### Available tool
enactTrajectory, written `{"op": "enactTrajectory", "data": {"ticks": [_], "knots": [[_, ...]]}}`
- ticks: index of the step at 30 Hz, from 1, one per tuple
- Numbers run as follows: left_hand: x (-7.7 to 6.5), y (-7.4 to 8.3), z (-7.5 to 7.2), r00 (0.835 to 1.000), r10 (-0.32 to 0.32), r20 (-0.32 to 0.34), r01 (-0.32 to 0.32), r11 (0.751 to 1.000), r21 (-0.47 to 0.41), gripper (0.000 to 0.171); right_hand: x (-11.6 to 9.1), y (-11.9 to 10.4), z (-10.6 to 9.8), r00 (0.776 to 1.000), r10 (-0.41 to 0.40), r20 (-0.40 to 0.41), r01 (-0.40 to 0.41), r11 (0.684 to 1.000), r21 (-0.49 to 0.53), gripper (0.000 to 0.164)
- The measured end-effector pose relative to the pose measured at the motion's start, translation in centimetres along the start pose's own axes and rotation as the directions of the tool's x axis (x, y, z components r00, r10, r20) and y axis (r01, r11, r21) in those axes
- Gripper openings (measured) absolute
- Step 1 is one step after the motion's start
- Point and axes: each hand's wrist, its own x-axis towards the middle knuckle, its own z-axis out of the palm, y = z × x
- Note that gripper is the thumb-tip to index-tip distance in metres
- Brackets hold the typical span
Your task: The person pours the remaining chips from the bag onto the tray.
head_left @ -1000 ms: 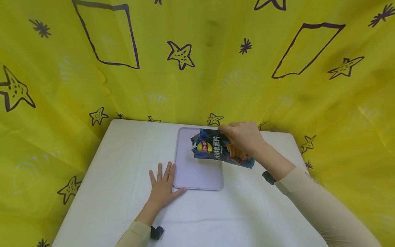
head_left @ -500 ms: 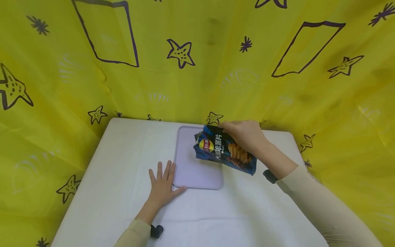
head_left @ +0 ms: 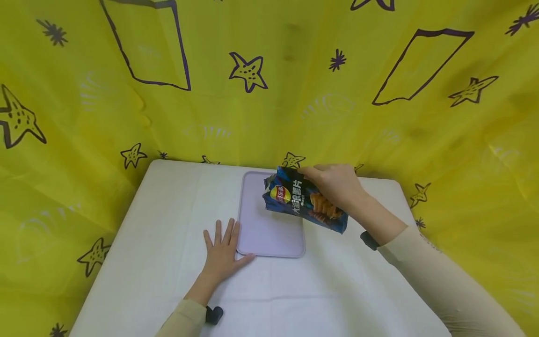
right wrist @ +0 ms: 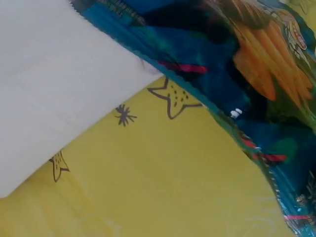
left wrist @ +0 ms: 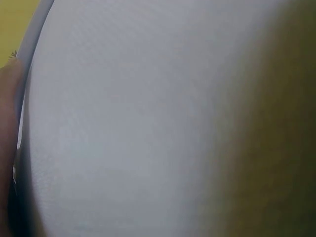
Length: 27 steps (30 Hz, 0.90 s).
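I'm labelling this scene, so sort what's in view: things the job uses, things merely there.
Seemingly in use:
chip bag, held in the right grip
lilac tray, partly beneath the bag
left grip, at the tray's corner

Merely there:
white table surface
yellow starfish-patterned backdrop
black wrist devices

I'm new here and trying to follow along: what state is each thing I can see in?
Snack bag: held up, tilted, left end apparently open
Purple tray: lying flat, partly hidden by the bag
Left hand: fingers spread, at the tray's edge
Right hand: gripping the bag
Yellow backdrop: hanging, slightly rippled
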Motion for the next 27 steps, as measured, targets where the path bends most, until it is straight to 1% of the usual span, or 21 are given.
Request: {"op": "enactTrajectory", "data": {"ticks": [2,5,7,10,12,15,21,27], "knots": [[-0.1,-0.1,0.1,1.000,0.004,-0.023,-0.005,1.000,-0.004,0.105,0.3,-0.3,-0.1,1.000,-0.009,-0.003,0.009,1.000,-0.001,0.029],[-0.1,-0.3,0.3,0.998,0.020,-0.059,-0.021,1.000,-0.012,0.104,0.6,-0.5,0.0,0.999,-0.026,0.026,0.026,1.000,-0.006,0.030],[0.0,-0.3,0.5,0.997,0.029,-0.073,-0.030,0.999,-0.013,0.104,0.8,-0.6,0.1,0.999,-0.018,0.043,0.018,1.000,-0.007,0.032],[0.0,-0.4,0.8,0.997,0.029,-0.069,-0.030,1.000,-0.010,0.104,1.2,-0.7,0.2,0.998,-0.030,0.053,0.031,0.999,-0.020,0.033],[-0.1,-0.4,0.9,0.998,0.024,-0.064,-0.025,1.000,-0.015,0.104,1.4,-0.9,0.3,0.998,-0.044,0.042,0.046,0.999,-0.024,0.033],[-0.1,-0.3,0.8,0.998,0.022,-0.062,-0.024,0.999,-0.023,0.104,1.4,-1.0,0.4,0.997,-0.059,0.041,0.060,0.998,-0.024,0.032],[-0.2,-0.2,0.5,0.998,0.029,-0.063,-0.031,0.999,-0.037,0.103,1.3,-1.0,0.1,0.996,-0.040,0.080,0.041,0.999,-0.007,0.034],[0.0,-0.3,0.7,0.996,0.038,-0.086,-0.041,0.998,-0.037,0.104,1.5,-0.9,-0.2,0.997,-0.043,0.062,0.044,0.999,-0.017,0.032]]}}
